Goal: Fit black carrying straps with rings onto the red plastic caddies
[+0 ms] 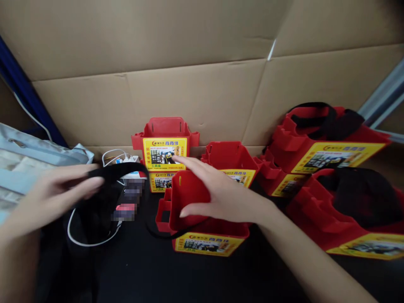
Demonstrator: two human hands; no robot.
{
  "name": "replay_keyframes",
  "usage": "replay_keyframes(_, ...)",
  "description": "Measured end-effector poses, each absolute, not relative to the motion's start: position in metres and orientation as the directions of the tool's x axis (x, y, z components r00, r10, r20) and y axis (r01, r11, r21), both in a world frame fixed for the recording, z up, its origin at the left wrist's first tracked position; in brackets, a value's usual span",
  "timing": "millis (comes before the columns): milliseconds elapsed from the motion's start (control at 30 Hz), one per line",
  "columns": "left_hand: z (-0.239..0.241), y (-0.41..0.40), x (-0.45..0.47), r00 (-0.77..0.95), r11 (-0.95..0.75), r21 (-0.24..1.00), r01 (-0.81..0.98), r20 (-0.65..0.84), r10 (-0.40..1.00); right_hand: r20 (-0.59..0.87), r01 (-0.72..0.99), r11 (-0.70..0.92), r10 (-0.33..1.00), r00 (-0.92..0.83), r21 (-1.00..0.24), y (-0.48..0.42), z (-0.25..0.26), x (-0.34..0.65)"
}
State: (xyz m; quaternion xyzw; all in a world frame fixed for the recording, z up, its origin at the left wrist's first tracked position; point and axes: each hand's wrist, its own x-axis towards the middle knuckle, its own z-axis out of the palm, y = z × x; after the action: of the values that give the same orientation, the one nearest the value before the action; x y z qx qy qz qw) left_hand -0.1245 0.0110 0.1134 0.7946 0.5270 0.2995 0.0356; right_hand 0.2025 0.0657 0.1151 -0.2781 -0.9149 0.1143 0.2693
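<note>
My left hand point(67, 189) is closed around a black strap point(129, 168), which loops to the right and trails down toward the nearest red tool box. Over that box, my right hand point(217, 191) reaches in with thumb and fingers spread and holds nothing. The red tool box point(189, 198) is tilted, its mouth facing up, with a yellow printed label point(210, 245) on its front. One end of the strap seems to run along the box's front rim; whether it is threaded there I cannot tell. Black fabric below my left hand is dark and unclear.
Behind stand stacked red tool boxes point(166, 126) and another red box point(229, 155). More red boxes with black straps point(328, 139) sit at right. A phone-like device, pixelated, with a white cable point(78, 243) lies at left, beside a grey-blue bag point(47, 149). Cardboard point(189, 97) walls the back.
</note>
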Motion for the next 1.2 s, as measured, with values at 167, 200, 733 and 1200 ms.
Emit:
replay_keyframes(167,0.139,0.063,-0.031,0.586,-0.694,0.303,0.653,0.379,0.717,0.464,0.342,0.764,0.616,-0.637,-0.547,0.059,0.121,0.164)
replay_keyframes(200,0.139,0.069,-0.021,0.581,-0.693,0.295,0.658,0.387,0.716,0.452,0.393,0.732,0.664,-0.596,-0.557,0.061,0.12,0.166)
replay_keyframes(733,0.094,0.116,-0.011,0.617,-0.612,0.46,0.643,0.162,0.77,0.29,0.905,0.421,0.86,-0.42,0.062,0.089,0.068,0.16)
replay_keyframes(1200,0.083,0.131,-0.008,0.7,-0.567,0.683,0.46,0.114,0.705,0.27,0.921,0.389,0.887,-0.375,0.003,0.072,0.068,0.154)
